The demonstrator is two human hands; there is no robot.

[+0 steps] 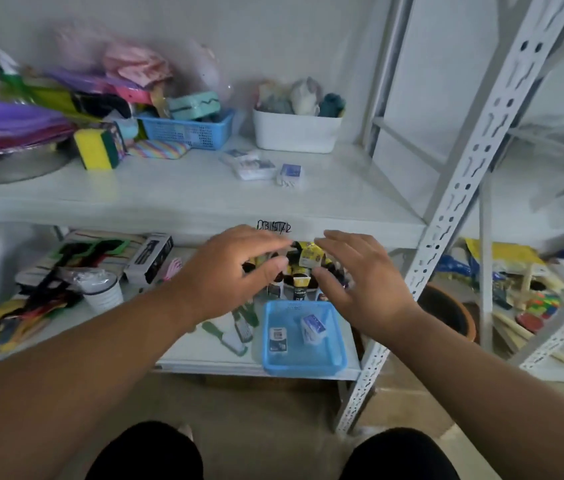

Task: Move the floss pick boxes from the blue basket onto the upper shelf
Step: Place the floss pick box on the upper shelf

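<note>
On the lower shelf, at its front right corner, sits the blue basket point(336, 355), and it serves here as the landmark. Inside it lie two floss pick boxes: one point(278, 339) flat toward the basket's left side, the other point(313, 328) tilted toward its right side, the two close but apart. Above the basket, both hands hover in the air in front of the upper shelf's edge. The left hand point(235, 271) is above and to the left of the basket, its fingers spread and relaxed, holding nothing. The right hand point(360, 278) is above the basket's back right corner, its fingers likewise loose and extended, holding nothing. Neither hand touches the basket or the boxes. Just behind the basket, partly hidden by the hands, stands a cluster of dark and yellow tubes point(299, 282). Left of the basket lie green-handled tools point(239, 327) and, farther left, a white cup point(104, 292). Up on the upper shelf point(169, 199), well above the basket, lie more floss pick boxes: a pair point(251, 164) close together and a single one point(290, 174) just to their right, in front of a white bin point(296, 133)
</note>
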